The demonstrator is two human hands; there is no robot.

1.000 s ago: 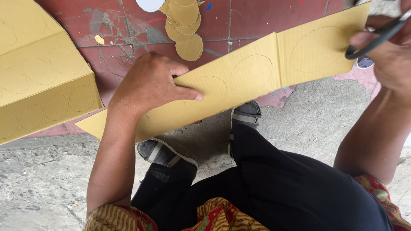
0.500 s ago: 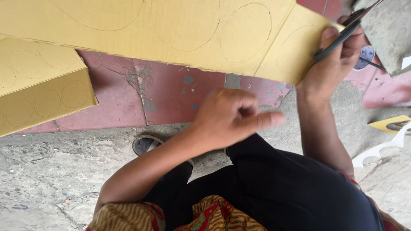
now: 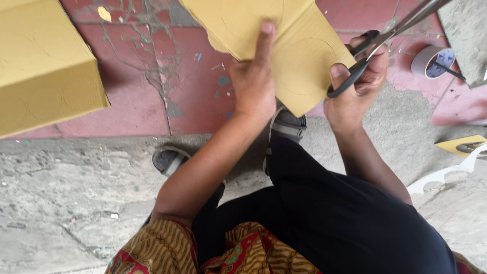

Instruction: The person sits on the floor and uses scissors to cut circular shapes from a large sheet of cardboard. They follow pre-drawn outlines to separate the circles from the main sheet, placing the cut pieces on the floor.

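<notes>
The person's left hand (image 3: 253, 89) pinches a yellow corrugated cardboard sheet with pencilled circles (image 3: 289, 45), forefinger stretched up its face, holding it in the air above the red tiled floor (image 3: 142, 76) and the sandalled feet. The right hand (image 3: 355, 89) has its grip closed through the loops of black-handled steel scissors (image 3: 378, 43), just beside the sheet's right edge. A second folded yellow cardboard piece (image 3: 43, 66) lies well apart to the left, and a roll of tape (image 3: 433, 61) sits to the right.

Yellow cardboard box (image 3: 45, 71) at left, tape roll (image 3: 431, 61), red tiled floor (image 3: 142, 91), grey sandals (image 3: 170, 160)
</notes>
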